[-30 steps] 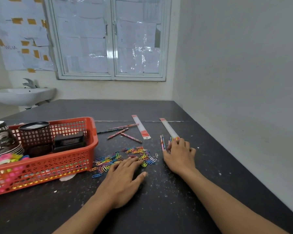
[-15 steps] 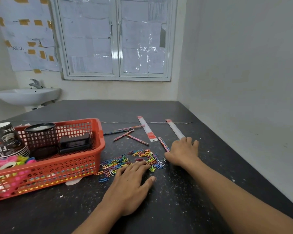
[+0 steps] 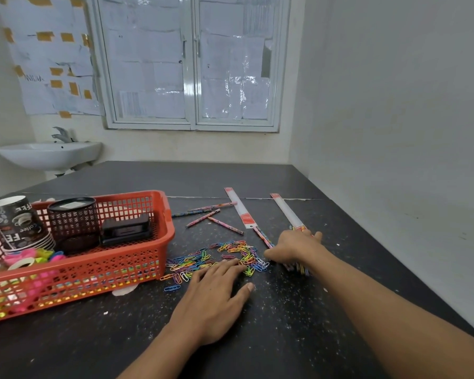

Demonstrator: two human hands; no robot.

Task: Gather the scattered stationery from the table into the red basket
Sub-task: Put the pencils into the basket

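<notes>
Counter [image 3: 285,337]: dark, hard, flecked with white. The red basket [image 3: 137,258], rectangular perforated plastic, stands at 9 o'clock in the view. It holds a stack of paper cups [image 3: 14,222], a black mesh pot [image 3: 73,217], a black case [image 3: 126,228] and tape rolls [image 3: 22,262].

Paper clips [image 3: 225,255], coloured wire, lie heaped on the counter just at 3 o'clock of the basket. The left hand [image 3: 214,296] lies palm down, its fingers straight and released, tips touching the heap's near edge.

The right hand [image 3: 296,247], at 3 o'clock of the heap, has its fingers clenched over a bundle of pencils [image 3: 301,268]. The bundle's long axis runs roughly 12 to 6 o'clock. A single pencil [image 3: 263,236] lies just beside the thumb.

Two flat rulers [image 3: 240,207] lie at 12 o'clock of the hands, near parallel, axes 11 to 5 o'clock. The right one's near end meets the right hand. Several loose pencils [image 3: 211,214] lie crossed between the basket and the rulers.
</notes>
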